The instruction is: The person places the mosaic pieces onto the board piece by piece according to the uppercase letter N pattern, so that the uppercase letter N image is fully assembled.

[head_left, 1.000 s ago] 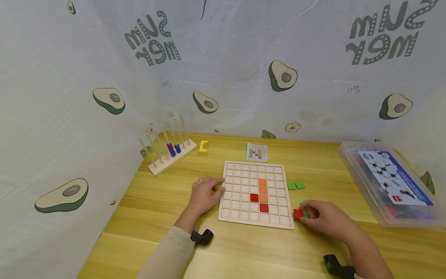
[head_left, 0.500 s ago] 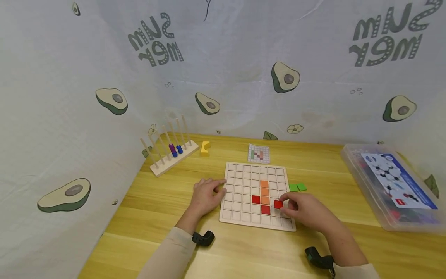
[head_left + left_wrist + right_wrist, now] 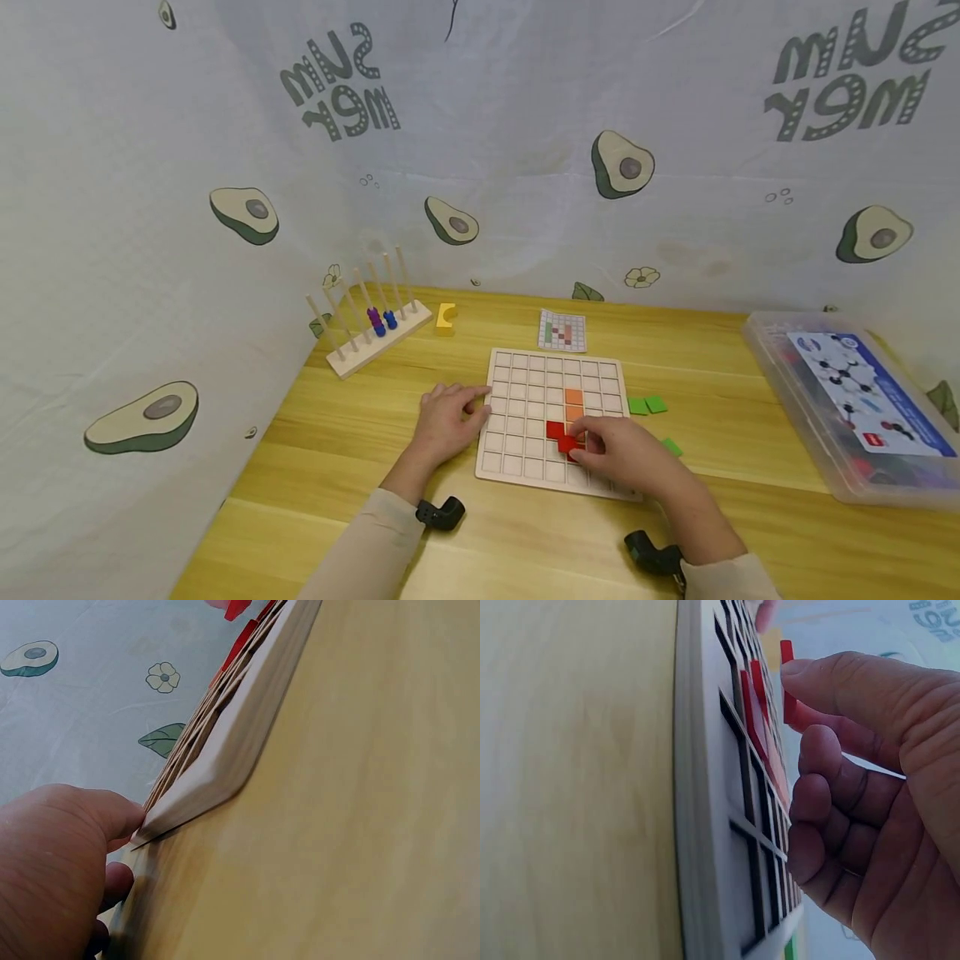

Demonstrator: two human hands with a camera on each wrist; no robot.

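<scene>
A wooden grid board [image 3: 517,408] lies flat on the table. Beside its left edge is my left hand [image 3: 448,421], its thumb and index fingertips right at the rim. My right hand [image 3: 626,454] is over the board, pinching a red square tile [image 3: 567,444] between thumb and index finger. In the right wrist view the held red tile [image 3: 788,709] stands edge-on, a gap away from the grid. One red tile [image 3: 555,429] lies in a cell to its left; another, just below, is mostly covered. Orange tiles [image 3: 573,397] run up one column, the lowest hidden behind the fingers.
Green tiles [image 3: 656,404] lie right of the board, one partly behind the right hand. A pattern card [image 3: 562,331] lies behind it. At the back left are a pegged wooden rack [image 3: 382,337] with beads and a yellow block [image 3: 445,319]. A plastic case [image 3: 862,400] stands right.
My right hand has carried the red tile from the table right of the board leftward, to over the red and orange tiles. My left hand has stayed at the board's left edge.
</scene>
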